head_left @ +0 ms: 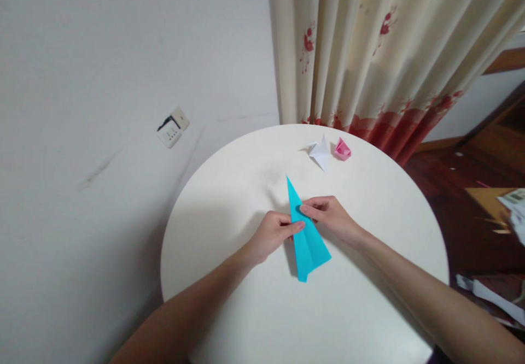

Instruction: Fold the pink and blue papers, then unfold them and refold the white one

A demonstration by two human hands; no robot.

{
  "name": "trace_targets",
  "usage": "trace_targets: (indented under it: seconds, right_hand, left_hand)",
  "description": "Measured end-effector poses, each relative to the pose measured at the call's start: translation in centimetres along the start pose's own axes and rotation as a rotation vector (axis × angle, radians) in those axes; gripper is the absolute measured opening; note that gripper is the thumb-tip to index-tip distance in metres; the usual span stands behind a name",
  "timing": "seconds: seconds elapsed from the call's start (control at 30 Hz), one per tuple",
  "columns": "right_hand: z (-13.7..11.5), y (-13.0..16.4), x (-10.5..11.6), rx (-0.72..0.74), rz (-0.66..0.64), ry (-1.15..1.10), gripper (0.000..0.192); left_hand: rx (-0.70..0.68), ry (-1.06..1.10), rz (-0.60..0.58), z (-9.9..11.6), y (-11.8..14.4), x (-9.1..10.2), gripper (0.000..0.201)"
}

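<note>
I have the blue folded paper [305,233] at worktop [229,200] centre, tip toward 11 o'clock. Left hand [273,235] and right hand [330,216] each hold a grip pinching its midsection. Step: creasing; next move likely needs aligned edges, firm pressing.

white wall [102,52] | floral curtain [369,52] | round white table [229,309] | dark wood floor [459,222]

No legible txt or labels
</note>
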State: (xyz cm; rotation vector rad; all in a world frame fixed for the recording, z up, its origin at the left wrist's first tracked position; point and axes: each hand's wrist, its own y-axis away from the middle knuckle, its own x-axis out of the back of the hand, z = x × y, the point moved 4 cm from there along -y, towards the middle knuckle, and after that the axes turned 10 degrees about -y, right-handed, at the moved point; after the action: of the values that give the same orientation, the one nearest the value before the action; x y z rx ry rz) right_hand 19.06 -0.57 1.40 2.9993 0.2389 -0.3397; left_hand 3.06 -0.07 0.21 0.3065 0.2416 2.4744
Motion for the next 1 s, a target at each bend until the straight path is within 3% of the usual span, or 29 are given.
trace_targets:
  seconds: [0.13,0.53,0.83,1.0]
  right_hand:
    - [0.4,0.0,-0.4,0.009,0.037,0.003,0.046]
    - [1.0,0.0,-0.3,0.002,0.131,-0.084,0.04]
    - [2.2,-0.4,-0.5,0.044,0.179,-0.14,0.039]
    - [2.7,-0.4,-0.3,0.106,0.157,0.065,0.04]
  left_hand:
    - [0.03,-0.035,-0.076,-0.1,0.3,-0.6,0.036]
    - [0.059,0.015,-0.075,0.1,0.3,-0.7,0.04]
    - [-0.02,-0.037,0.088,-0.3,-0.4,-0.5,0.043]
    - [-0.057,-0.081,0.152,-0.5,-0.4,0.2,0.046]
